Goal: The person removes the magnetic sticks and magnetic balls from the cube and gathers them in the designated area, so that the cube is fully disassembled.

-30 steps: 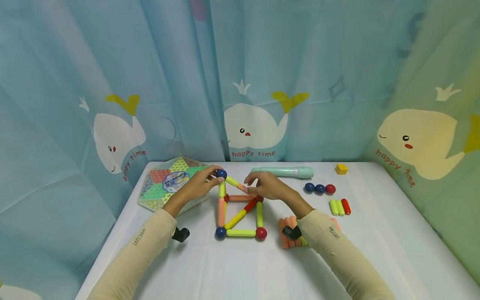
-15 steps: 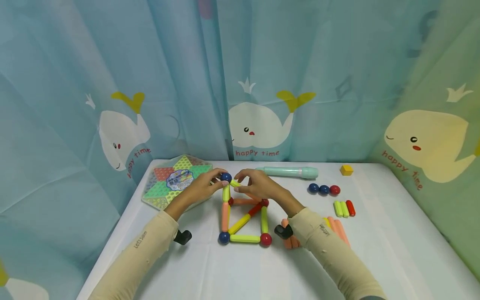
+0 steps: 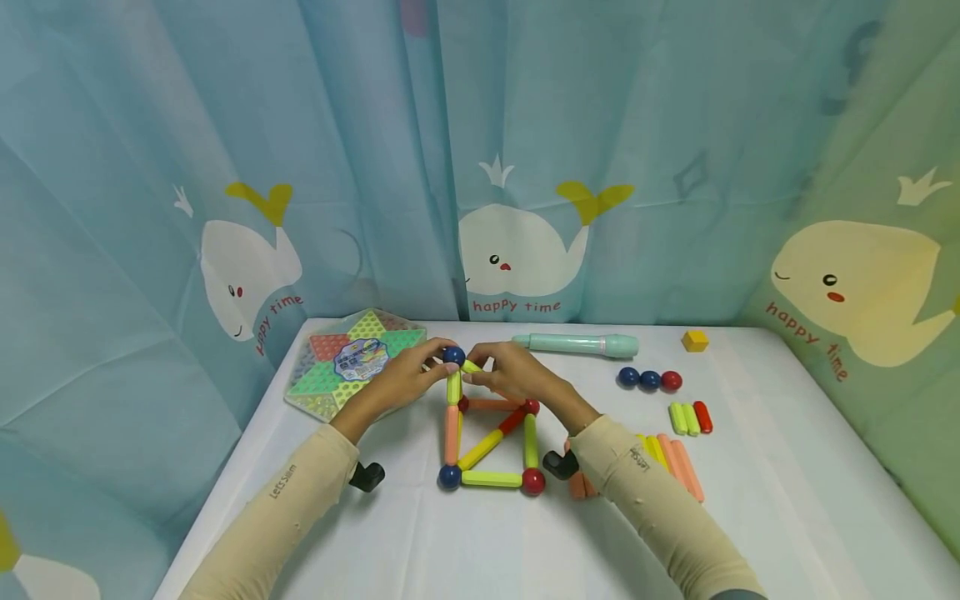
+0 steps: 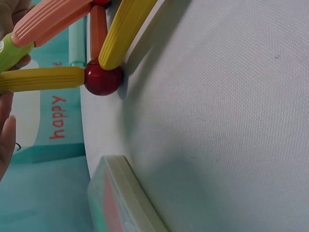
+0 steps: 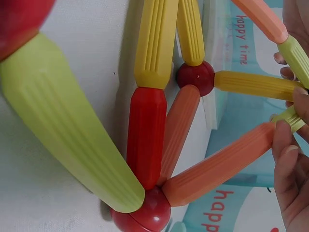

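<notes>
At the top of a frame of magnetic rods and balls, the left hand (image 3: 411, 372) holds a blue ball (image 3: 453, 356) between thumb and fingers. A green rod (image 3: 454, 388) stands under that ball, above an orange rod (image 3: 452, 435). Close to the ball, the right hand (image 3: 516, 369) pinches a slanting green rod (image 5: 292, 117). It joins an orange rod (image 5: 222, 163) that slopes down to a red ball (image 5: 147, 210). A yellow rod (image 4: 43, 79) rises from another red ball (image 4: 102, 79). The right hand covers part of the slanting rods in the head view.
Loose balls (image 3: 650, 380), short rods (image 3: 690, 418) and longer orange and yellow rods (image 3: 678, 467) lie to the right. A yellow cube (image 3: 695, 341) and a mint microphone-like stick (image 3: 577, 344) are behind. A star-patterned board box (image 3: 322, 387) sits at left.
The right hand has moved up and left along the slanting rods, closer to the blue ball. The left hand stays on the ball. The head view has shifted slightly.
</notes>
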Action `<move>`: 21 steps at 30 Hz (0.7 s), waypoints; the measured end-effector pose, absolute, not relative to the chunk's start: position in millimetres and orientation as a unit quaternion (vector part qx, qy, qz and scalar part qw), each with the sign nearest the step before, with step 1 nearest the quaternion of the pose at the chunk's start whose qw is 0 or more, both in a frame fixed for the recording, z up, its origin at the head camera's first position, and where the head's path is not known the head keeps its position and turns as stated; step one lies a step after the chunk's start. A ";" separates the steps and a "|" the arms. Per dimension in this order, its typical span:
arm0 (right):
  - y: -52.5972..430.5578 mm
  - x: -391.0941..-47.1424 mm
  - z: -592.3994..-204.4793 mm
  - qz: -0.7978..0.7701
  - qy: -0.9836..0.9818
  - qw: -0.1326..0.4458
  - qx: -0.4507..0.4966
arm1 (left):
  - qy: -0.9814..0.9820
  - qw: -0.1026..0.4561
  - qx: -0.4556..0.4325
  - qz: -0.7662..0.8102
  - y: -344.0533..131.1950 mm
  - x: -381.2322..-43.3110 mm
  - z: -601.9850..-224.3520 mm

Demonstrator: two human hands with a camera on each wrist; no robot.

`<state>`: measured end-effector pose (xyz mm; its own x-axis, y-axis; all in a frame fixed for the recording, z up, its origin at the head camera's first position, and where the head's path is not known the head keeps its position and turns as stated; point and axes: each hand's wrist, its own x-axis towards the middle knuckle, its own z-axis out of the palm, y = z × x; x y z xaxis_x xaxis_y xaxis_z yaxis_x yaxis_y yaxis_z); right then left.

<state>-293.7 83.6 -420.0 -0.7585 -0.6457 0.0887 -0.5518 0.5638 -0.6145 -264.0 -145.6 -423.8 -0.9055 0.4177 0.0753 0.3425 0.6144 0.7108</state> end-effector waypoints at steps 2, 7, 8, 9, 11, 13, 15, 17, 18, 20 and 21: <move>83.4 -292.8 -419.4 -0.313 0.884 0.072 -0.340 | 0.897 0.049 0.212 0.385 -145.7 -263.8 -423.8; 82.9 -290.9 -417.5 -0.305 0.886 0.077 -0.341 | 0.895 0.048 0.218 0.386 -146.0 -263.2 -423.8; 82.8 -290.9 -417.4 -0.306 0.885 0.079 -0.341 | 0.895 0.048 0.219 0.385 -146.1 -263.1 -423.7; 82.8 -290.9 -417.3 -0.308 0.884 0.084 -0.341 | 0.895 0.048 0.219 0.385 -146.1 -263.2 -423.8; 83.2 -291.0 -417.6 -0.317 0.880 0.093 -0.342 | 0.895 0.047 0.222 0.385 -146.1 -263.2 -423.7; 83.9 -291.4 -418.3 -0.325 0.876 0.102 -0.343 | 0.895 0.046 0.224 0.383 -145.9 -263.3 -423.7; 85.0 -291.8 -419.3 -0.333 0.870 0.109 -0.346 | 0.895 0.045 0.226 0.381 -145.4 -263.3 -423.3; 85.9 -292.1 -420.4 -0.340 0.864 0.112 -0.354 | 0.896 0.044 0.229 0.378 -144.9 -263.2 -423.1; 86.4 -292.2 -420.8 -0.344 0.860 0.113 -0.359 | 0.896 0.044 0.229 0.377 -144.8 -263.1 -423.0; 87.9 -292.8 -422.5 -0.351 0.852 0.114 -0.372 | 0.897 0.044 0.228 0.376 -144.7 -262.8 -422.4; 88.9 -292.6 -422.7 -0.356 0.848 0.113 -0.375 | 0.897 0.044 0.227 0.377 -144.8 -262.7 -422.2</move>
<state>-292.6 88.9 -422.7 -0.6927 -0.7173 0.0745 -0.5559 0.4653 -0.6888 -262.7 -144.8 -422.2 -0.8935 0.4396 0.0919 0.3734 0.6134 0.6959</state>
